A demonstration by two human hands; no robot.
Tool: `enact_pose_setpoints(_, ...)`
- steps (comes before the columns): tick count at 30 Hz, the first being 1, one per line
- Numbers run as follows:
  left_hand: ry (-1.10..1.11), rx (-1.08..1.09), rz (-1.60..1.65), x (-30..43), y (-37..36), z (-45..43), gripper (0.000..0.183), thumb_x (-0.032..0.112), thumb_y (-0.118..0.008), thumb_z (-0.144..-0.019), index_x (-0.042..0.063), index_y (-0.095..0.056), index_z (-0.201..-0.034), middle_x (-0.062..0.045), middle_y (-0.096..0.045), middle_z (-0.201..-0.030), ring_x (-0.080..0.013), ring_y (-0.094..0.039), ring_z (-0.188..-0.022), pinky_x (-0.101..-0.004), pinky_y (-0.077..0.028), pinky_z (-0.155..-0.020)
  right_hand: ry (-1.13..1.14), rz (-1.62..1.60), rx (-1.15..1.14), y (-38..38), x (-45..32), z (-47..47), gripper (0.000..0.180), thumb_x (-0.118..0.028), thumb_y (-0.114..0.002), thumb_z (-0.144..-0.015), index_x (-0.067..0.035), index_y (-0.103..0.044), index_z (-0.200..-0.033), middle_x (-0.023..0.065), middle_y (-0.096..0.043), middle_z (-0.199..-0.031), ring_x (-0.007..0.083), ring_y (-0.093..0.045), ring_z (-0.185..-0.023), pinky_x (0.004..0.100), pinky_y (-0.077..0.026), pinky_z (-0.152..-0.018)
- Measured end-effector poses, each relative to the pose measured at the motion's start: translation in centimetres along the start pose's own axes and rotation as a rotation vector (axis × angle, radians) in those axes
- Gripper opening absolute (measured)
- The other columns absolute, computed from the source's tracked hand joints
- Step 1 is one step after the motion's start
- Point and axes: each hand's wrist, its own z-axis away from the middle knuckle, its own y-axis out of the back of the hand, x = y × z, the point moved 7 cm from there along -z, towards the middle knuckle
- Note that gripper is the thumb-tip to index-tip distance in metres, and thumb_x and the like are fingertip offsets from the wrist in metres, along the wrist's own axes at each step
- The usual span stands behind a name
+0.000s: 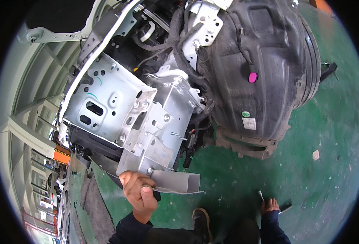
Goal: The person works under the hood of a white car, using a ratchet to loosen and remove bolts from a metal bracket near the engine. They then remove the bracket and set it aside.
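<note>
At the lower middle, my left hand point(139, 192) is closed around the left end of a bare metal bumper beam section point(176, 182), beside a bolt on the car's front end. Above it are bolted bracket plates point(159, 122) and a pale sheet-metal panel point(106, 97) with holes and green marks. My right hand point(270, 206), low at the right, is shut around a slim metal tool point(261, 195), whose narrow head shows past the fingers; another part of it seems to show on the hand's other side. The tool's exact kind cannot be told.
A black plastic wheel-arch liner point(249, 61) with a pink-tipped connector point(252, 77) covers the wheel side. Dark wiring harnesses point(176, 39) run through the front end. Grey cloth point(94, 204) lies on the green floor point(237, 174) at the left, and my shoe point(201, 224) shows below.
</note>
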Motion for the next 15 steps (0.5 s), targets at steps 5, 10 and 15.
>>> enact_pose_setpoints(5,-0.016,0.002,-0.005,-0.05,0.10,0.02,0.046,0.033,-0.049,-0.099,0.006,-0.058,-0.063,-0.007,-0.059,-0.064,-0.0267,-0.050,-0.066,-0.0391,-0.037,-0.080,-0.005,0.004,-0.006,-0.17,0.20,0.07,0.023,-0.022,-0.069,-0.086,-0.005,-0.056,-0.097,0.0186,-0.058,-0.095,0.0424,-0.062,-0.089,0.0536,-0.051,-0.074)
enact_pose_setpoints(10,-0.016,-0.002,0.009,-0.05,0.13,-0.12,0.043,0.032,-0.052,-0.099,0.008,-0.057,-0.063,-0.005,-0.059,-0.064,-0.0256,-0.050,-0.065,-0.0386,-0.037,-0.081,-0.011,0.010,0.004,-0.42,0.39,0.06,0.023,-0.023,-0.068,-0.087,-0.006,-0.055,-0.095,0.0187,-0.057,-0.093,0.0420,-0.062,-0.087,0.0541,-0.051,-0.073)
enact_pose_setpoints(15,-0.031,0.005,0.008,0.02,0.18,-0.18,0.043,0.032,-0.053,-0.099,0.008,-0.057,-0.064,-0.004,-0.058,-0.063,-0.0250,-0.050,-0.064,-0.0380,-0.036,-0.081,-0.019,0.032,-0.003,-0.70,0.61,0.11,0.024,-0.025,-0.067,-0.088,-0.006,-0.054,-0.093,0.0189,-0.057,-0.092,0.0428,-0.062,-0.086,0.0546,-0.050,-0.071)
